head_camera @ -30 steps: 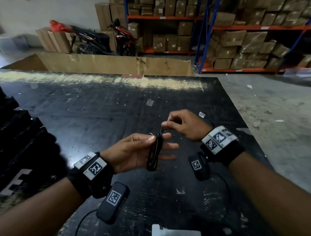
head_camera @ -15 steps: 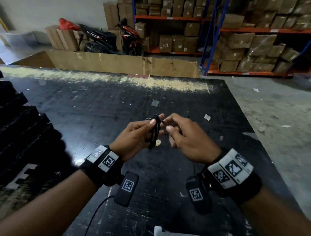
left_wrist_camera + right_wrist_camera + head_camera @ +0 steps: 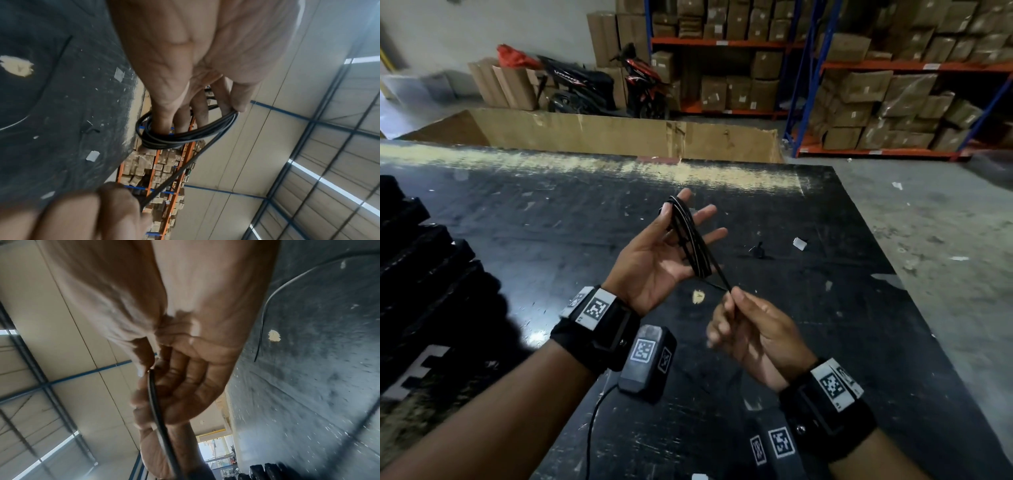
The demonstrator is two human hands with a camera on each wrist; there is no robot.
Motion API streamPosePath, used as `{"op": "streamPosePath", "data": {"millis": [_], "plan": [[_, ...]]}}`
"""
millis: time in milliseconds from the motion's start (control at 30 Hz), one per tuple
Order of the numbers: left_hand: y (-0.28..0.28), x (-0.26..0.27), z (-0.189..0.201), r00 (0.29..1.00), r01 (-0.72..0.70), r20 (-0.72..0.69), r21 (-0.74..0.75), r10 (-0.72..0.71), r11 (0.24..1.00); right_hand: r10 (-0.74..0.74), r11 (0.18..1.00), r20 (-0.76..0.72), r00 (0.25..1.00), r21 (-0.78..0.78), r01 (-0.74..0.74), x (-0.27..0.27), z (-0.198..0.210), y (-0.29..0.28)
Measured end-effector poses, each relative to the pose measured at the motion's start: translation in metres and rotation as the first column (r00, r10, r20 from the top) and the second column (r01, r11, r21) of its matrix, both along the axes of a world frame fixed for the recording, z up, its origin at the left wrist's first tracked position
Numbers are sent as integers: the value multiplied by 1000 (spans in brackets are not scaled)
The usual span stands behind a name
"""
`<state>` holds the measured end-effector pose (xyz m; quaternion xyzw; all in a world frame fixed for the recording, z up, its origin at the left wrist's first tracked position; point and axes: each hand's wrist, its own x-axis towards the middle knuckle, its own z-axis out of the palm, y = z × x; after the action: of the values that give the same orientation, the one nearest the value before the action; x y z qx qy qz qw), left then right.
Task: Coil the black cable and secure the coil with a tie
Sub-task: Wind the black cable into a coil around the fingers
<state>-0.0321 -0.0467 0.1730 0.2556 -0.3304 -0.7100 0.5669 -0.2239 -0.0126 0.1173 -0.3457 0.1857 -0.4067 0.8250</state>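
The black cable is a narrow coil looped round my left hand, which is turned palm up above the black table with its fingers straight and spread. In the left wrist view the coil circles the fingers and passes by the thumb tip. One strand runs taut from the coil down to my right hand, which pinches it between thumb and fingers. The right wrist view shows that strand crossing the curled fingers. No tie is on the coil.
A small black piece and a white scrap lie on the table right of the hands. Stacked black items fill the left side. A cardboard wall stands behind the table; its right edge drops to concrete floor.
The hands were close together at the coil. My left hand has since turned palm up and spread its fingers; my right hand has drawn back toward me, pulling a strand taut.
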Motion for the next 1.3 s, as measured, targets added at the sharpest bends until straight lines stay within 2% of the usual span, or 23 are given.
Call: {"op": "streamPosePath", "data": {"millis": [100,267,333,467,533,600,700,866,1066,1166,1300], "plan": [[0,4,7,998,12,-68,-24,-13,1000,80,997,7,997,-21,-79,-2,-6,1],[1,12,21,985,65,-153,-93,-78,994,54,994,-207,977,-84,-73,-1,-29,0],[6,13,26,975,129,-164,-131,-150,983,35,988,-342,939,-129,-84,0,-37,-5],[21,13,29,933,328,-101,-150,-344,933,-166,961,-639,751,-277,-23,-8,-37,-32],[30,13,21,896,432,-56,-110,-440,895,-288,920,-687,667,-393,-8,-16,-27,-53],[41,10,8,866,500,14,-34,-499,866,-395,846,-698,597,-530,-60,-22,-5,-72],[52,7,-17,839,518,150,74,-523,852,-498,723,-710,497,-657,-213,-26,39,-88],[56,6,-37,835,416,303,202,-460,887,-527,629,-779,341,-627,-459,-11,94,-88],[46,18,-41,882,195,386,224,-270,955,-561,550,-750,350,-654,-518,3,113,-58],[41,24,-37,898,117,397,194,-188,974,-586,512,-700,409,-711,-483,2,107,-35],[31,24,-30,936,-25,352,140,-26,990,-463,622,-680,569,-706,-337,0,75,-5]]}}
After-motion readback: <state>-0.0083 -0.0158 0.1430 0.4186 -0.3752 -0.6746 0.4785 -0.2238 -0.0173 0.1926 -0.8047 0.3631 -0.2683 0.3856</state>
